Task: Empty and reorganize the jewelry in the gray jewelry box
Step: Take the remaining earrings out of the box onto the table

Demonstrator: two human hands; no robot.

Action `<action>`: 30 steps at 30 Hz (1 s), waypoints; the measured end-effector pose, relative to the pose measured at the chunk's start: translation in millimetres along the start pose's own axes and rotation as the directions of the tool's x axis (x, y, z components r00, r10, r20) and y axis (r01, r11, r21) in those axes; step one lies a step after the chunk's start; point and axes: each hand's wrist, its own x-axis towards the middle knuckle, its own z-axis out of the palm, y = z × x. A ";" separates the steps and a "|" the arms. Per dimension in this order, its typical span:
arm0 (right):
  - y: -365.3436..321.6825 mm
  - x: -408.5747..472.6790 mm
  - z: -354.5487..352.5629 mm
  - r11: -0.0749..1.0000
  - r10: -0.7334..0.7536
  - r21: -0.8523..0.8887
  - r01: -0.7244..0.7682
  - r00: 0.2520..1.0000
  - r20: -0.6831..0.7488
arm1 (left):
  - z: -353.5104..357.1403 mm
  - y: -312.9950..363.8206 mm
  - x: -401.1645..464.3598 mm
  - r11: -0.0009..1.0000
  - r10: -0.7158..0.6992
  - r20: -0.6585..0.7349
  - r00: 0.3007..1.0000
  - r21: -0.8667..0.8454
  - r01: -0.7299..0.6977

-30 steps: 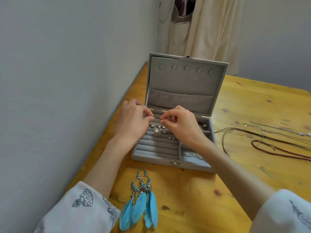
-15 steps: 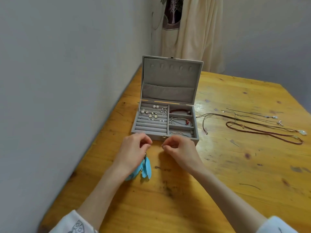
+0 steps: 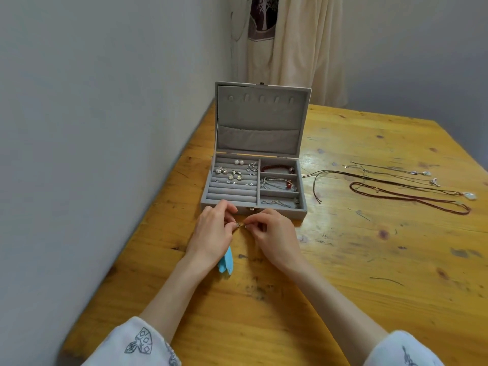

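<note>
The gray jewelry box point(image 3: 303, 207) stands open on the wooden table, lid upright. Several silver earrings point(image 3: 235, 174) sit in its left ring rows; bracelets point(image 3: 277, 169) lie in the right compartments. Just in front of the box, my left hand point(image 3: 214, 233) and my right hand point(image 3: 274, 236) meet, fingertips pinching a small metal piece, a small earring point(image 3: 239, 225), between them. The blue feather earrings point(image 3: 226, 262) lie on the table, mostly hidden under my left wrist.
Several cord necklaces point(image 3: 406, 191) are spread on the table point(image 3: 369, 260) to the right of the box. A grey wall runs along the table's left edge. A cream curtain point(image 3: 295, 48) hangs behind the box.
Both hands have left the earring rows of the box and come down in front of it, pinching a small piece together. The camera pulled back.
</note>
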 end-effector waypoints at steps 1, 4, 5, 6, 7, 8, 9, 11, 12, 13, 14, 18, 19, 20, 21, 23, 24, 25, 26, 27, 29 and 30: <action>0.0 -0.5 0.6 1.000 -0.001 0.001 0.001 1.000 -0.005 | 0.3 0.0 -0.1 1.000 0.005 -0.002 1.000 0.002 -0.005; -0.1 -1.4 1.9 1.000 -0.011 -0.005 0.011 1.000 -0.028 | 1.9 -0.5 -1.0 1.000 0.020 0.001 1.000 0.005 -0.020; 0.0 -1.5 2.3 1.000 -0.015 -0.008 0.015 0.999 -0.039 | 2.6 -1.0 -0.9 1.000 0.027 0.001 1.000 0.008 -0.027; 0.1 -1.4 2.8 1.000 -0.019 -0.009 0.018 0.998 -0.052 | 3.2 -1.6 -0.8 0.999 0.035 0.000 0.999 0.013 -0.035; 0.4 -1.5 3.1 1.000 -0.023 -0.009 0.023 0.998 -0.064 | 3.8 -2.0 -0.7 0.999 0.043 0.001 0.999 0.021 -0.043; 0.7 -1.5 3.4 0.999 -0.031 -0.013 0.031 0.997 -0.074 | 4.0 -2.2 -0.7 0.998 0.049 -0.001 0.999 0.028 -0.049; 0.9 -1.5 3.6 0.999 -0.043 -0.021 0.042 0.996 -0.081 | 4.1 -2.4 -0.8 0.998 0.054 -0.002 0.999 0.033 -0.054; 0.7 -1.8 4.0 0.997 -0.068 -0.027 0.066 0.994 -0.088 | 3.9 -2.2 -1.3 0.998 0.058 -0.006 0.998 0.035 -0.058; 0.5 -2.0 4.2 0.997 -0.076 -0.026 0.074 0.993 -0.090 | 3.6 -1.9 -1.7 0.998 0.061 -0.007 0.998 0.034 -0.060; 0.2 -2.4 4.2 0.997 -0.080 -0.023 0.079 0.993 -0.091 | 3.2 -1.6 -2.2 0.997 0.063 -0.009 0.998 0.033 -0.063; -0.1 -2.8 3.9 0.997 -0.082 -0.019 0.080 0.992 -0.092 | 2.6 -1.2 -2.9 0.997 0.066 -0.012 0.998 0.033 -0.066; 2.1 -5.4 1.9 0.997 -0.081 0.005 0.081 0.992 -0.100 | -1.8 1.0 -5.4 0.996 0.086 -0.024 0.996 0.022 -0.086; 2.8 -5.9 1.0 0.997 -0.078 0.002 0.079 0.992 -0.099 | -3.5 1.2 -5.4 0.996 0.089 -0.027 0.996 0.027 -0.088; 3.0 -6.3 0.6 0.997 -0.075 -0.003 0.076 0.992 -0.099 | -5.3 1.2 -5.1 0.995 0.092 -0.033 0.995 0.033 -0.091; 2.5 -6.6 0.3 0.997 -0.071 -0.010 0.071 0.992 -0.101 | -7.0 0.8 -4.7 0.995 0.095 -0.041 0.995 0.039 -0.094; -1.0 -6.9 1.0 0.998 -0.053 -0.038 0.049 0.993 -0.104 | -8.3 -0.4 -3.6 0.994 0.096 -0.053 0.994 0.052 -0.093; -3.6 -6.9 2.1 0.998 -0.041 -0.058 0.035 0.994 -0.105 | -8.0 -0.9 -3.3 0.994 0.092 -0.054 0.994 0.065 -0.089; -6.3 -6.8 3.9 0.997 -0.028 -0.077 0.020 0.994 -0.106 | -6.8 -1.4 -3.5 0.993 0.084 -0.053 0.995 0.084 -0.080; -8.9 -6.7 5.8 0.995 -0.015 -0.097 0.004 0.994 -0.108 | -5.0 -1.9 -3.9 0.992 0.073 -0.052 0.996 0.103 -0.067; -11.2 -6.3 7.6 0.993 0.000 -0.118 -0.013 0.994 -0.112 | -2.8 -2.2 -4.0 0.991 0.062 -0.052 0.997 0.124 -0.055; -14.5 -4.5 9.9 0.987 0.029 -0.153 -0.049 0.991 -0.134 | 1.5 -2.4 -3.5 0.983 0.047 -0.055 0.997 0.181 -0.037; -15.8 -3.5 10.7 0.985 0.040 -0.161 -0.063 0.989 -0.144 | 3.0 -2.5 -3.1 0.977 0.044 -0.059 0.997 0.211 -0.031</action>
